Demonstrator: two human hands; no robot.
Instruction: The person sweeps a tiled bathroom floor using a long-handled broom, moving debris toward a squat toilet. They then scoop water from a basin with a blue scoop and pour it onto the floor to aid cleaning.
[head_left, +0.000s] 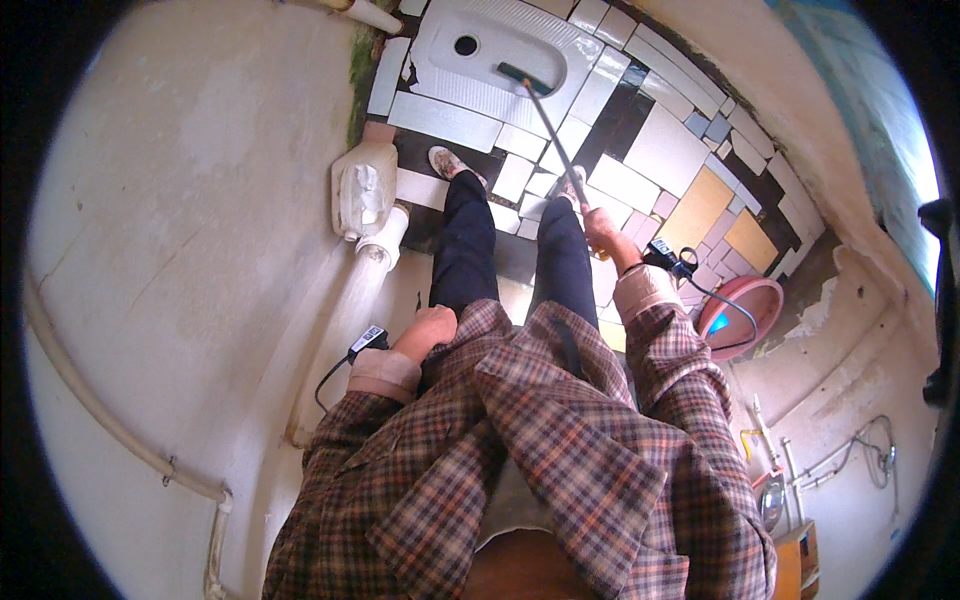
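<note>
My right hand (600, 229) is closed round the handle of a long-handled brush (555, 139). The dark green brush head lies in the basin of a white squat toilet (495, 34), near its rounded front end and to the right of the drain hole. My left hand (436, 325) rests curled at the edge of my plaid coat (585, 450), by my left thigh; its fingers are partly hidden, and whether it grips the coat is unclear. Both wrists carry a small black device with a cable.
A whitish plastic container (365, 191) stands by the left wall, above a white pipe (356, 292). On the right is a pink basin (769, 304) with a blue item inside. Mixed tiles (667, 150) cover the floor. Thinner pipes and a hose (892, 457) run along the walls.
</note>
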